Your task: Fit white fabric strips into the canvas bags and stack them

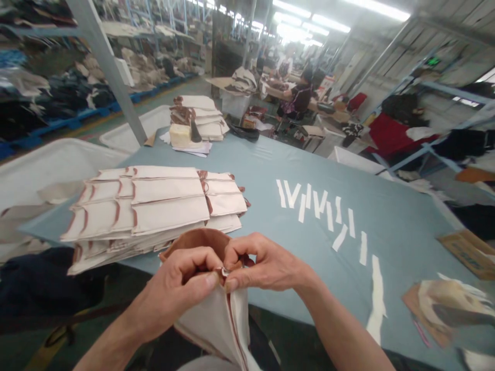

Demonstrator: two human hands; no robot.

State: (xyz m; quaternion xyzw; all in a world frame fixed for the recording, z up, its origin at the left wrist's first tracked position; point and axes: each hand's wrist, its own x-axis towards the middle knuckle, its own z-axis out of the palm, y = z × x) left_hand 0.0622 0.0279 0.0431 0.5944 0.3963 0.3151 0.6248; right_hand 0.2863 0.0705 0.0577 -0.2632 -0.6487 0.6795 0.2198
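My left hand [181, 281] and my right hand [263, 263] meet at the near edge of the blue table [386, 226]. Both pinch the top of a cream fabric piece with brown trim [216, 319], which hangs down towards me. A small metal part, perhaps a zipper pull [225, 271], sits between my thumbs. The brown lining of the piece [197, 241] curves up behind my fingers. Just beyond lies a stack of the same cream and brown pieces [154, 208].
Several white strips [328, 211] lie in a row on the table to the right. A second stack of pieces [199, 121] sits at the far end. White bins [46, 165] stand on the left. A seated person [296, 98] works in the background.
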